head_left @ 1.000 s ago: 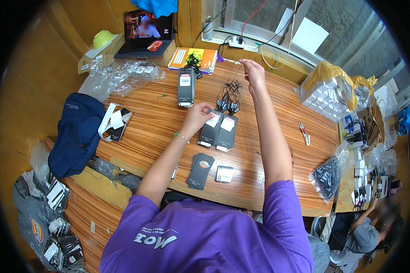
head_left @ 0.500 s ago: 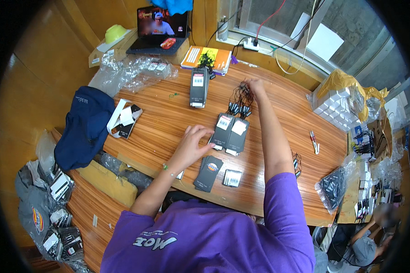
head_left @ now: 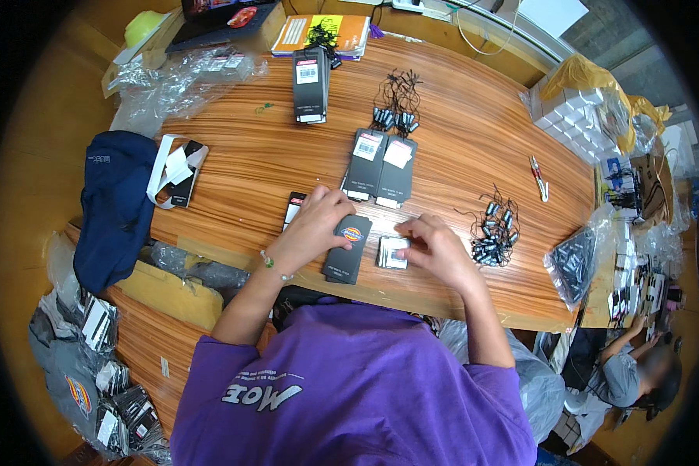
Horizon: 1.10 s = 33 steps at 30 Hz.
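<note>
My left hand (head_left: 322,223) is bent over a stack of dark grey hang tags (head_left: 343,266) with a coloured oval logo, its thumb and fingers closed at the top tag. Just right of it, my right hand (head_left: 436,247) pinches the right side of a small stack of white barcode cards (head_left: 391,253). Beyond them, two piles of finished grey tags (head_left: 397,172) with white labels lie side by side, their black strings (head_left: 398,92) stretched away from me. A black tag (head_left: 293,208) with a red and white label is partly hidden behind my left hand.
A pile of black strings with small toggles (head_left: 495,233) lies to the right, near a pen (head_left: 539,179) and a plastic bag of black parts (head_left: 570,262). Another tag stack (head_left: 311,85) stands farther back. A navy cloth bag (head_left: 116,206) is at left; white boxes (head_left: 571,116) sit back right.
My right hand has come back from the strings at the far side to the white cards. My left hand has left the labelled piles for the grey tags. The view has tilted down.
</note>
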Each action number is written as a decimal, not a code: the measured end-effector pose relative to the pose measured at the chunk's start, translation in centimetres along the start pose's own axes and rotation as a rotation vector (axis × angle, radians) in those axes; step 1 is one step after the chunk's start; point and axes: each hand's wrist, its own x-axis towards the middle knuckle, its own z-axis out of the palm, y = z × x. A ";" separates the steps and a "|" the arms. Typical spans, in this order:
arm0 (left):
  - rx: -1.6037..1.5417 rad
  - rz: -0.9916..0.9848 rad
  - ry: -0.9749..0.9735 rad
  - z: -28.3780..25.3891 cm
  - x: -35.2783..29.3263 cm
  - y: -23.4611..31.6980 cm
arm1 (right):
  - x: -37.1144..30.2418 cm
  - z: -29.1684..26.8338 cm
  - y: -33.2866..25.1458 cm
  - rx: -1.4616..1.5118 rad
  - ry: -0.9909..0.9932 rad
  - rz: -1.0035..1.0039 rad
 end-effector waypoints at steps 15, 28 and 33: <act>-0.984 -0.300 0.021 0.7 -2.4 0.4 | -1.6 2.9 1.7 0.531 0.074 0.276; -1.098 -0.223 0.088 3.1 -1.3 4.7 | -1.7 2.3 -3.1 0.466 0.249 0.218; -1.123 -0.247 0.171 2.8 -1.1 5.0 | -2.5 -1.9 2.9 0.361 0.612 0.263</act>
